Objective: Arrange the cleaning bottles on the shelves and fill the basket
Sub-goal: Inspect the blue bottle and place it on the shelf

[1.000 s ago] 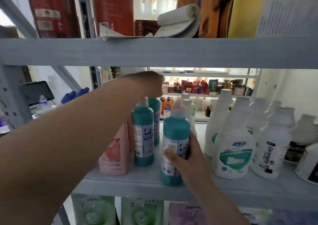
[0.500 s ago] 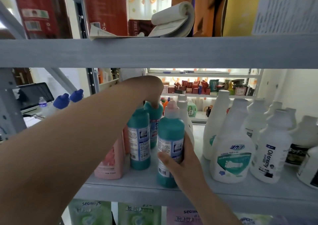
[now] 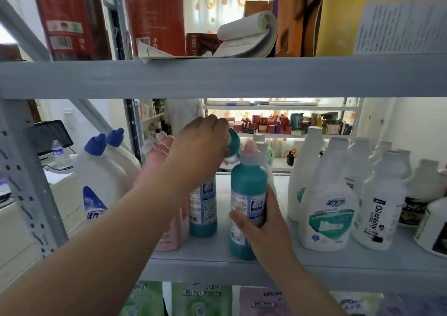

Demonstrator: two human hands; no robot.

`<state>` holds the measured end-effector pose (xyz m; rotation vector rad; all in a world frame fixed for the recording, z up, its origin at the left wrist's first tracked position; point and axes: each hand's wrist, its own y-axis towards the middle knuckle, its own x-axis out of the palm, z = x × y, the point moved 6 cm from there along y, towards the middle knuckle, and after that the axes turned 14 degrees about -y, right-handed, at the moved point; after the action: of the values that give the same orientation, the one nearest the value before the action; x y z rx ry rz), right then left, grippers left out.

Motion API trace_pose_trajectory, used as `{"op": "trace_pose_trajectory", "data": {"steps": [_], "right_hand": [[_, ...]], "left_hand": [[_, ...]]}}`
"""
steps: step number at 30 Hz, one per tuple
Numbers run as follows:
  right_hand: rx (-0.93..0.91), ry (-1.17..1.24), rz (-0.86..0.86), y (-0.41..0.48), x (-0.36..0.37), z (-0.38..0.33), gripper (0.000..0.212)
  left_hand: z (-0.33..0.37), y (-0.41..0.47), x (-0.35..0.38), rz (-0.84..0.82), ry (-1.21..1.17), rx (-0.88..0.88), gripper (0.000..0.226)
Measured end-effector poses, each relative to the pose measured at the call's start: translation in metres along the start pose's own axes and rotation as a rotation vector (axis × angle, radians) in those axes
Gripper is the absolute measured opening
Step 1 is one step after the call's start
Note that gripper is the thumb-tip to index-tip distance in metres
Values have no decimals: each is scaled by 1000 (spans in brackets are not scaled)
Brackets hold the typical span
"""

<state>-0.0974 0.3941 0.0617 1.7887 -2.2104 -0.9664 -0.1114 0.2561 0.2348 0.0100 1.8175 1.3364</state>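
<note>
Three teal bottles stand on the grey middle shelf. My right hand grips the front teal bottle low on its body, near the shelf's front edge. My left hand reaches in over the others and holds the neck of the rear teal bottle, which leans to the right. A third teal bottle stands under my left wrist, its top hidden. Pink bottles stand just left of it.
White spray bottles and an "Oil enemy" bottle fill the shelf's right half. Two white blue-capped bottles stand at the left by the upright. The upper shelf hangs close overhead. Refill pouches sit below.
The view has shifted, showing the blue-capped bottles fully. My left hand has tipped the rear teal bottle rightward by its neck. My right hand keeps its grip on the front bottle.
</note>
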Motion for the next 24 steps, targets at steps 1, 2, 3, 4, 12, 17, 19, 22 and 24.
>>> {"op": "trace_pose_trajectory", "data": {"steps": [1,2,3,4,12,17,19,22,24], "right_hand": [[0,4,3,0,0,0,74],[-1,6,6,0,0,-1,74],[0,7,11,-1,0,-1,74],[5,7,17,-1,0,-2,74],[32,-4,35,-1,1,-1,72],[56,-26,39,-4,0,1,69],[61,-37,51,-5,2,-2,71],[82,-51,99,-8,6,-7,69],[106,-57,114,-11,9,-9,68]], "left_hand": [[4,-11,-8,78,5,41,40],[9,-20,-14,144,56,71,38],[12,-29,-19,197,112,99,33],[15,-36,-21,235,119,126,27],[32,-82,-53,377,-184,150,40],[33,-112,-93,365,-432,65,33],[28,-127,-115,421,-558,3,34],[14,-151,-141,489,-700,-72,36],[-4,-167,-148,463,-744,-176,35]]}}
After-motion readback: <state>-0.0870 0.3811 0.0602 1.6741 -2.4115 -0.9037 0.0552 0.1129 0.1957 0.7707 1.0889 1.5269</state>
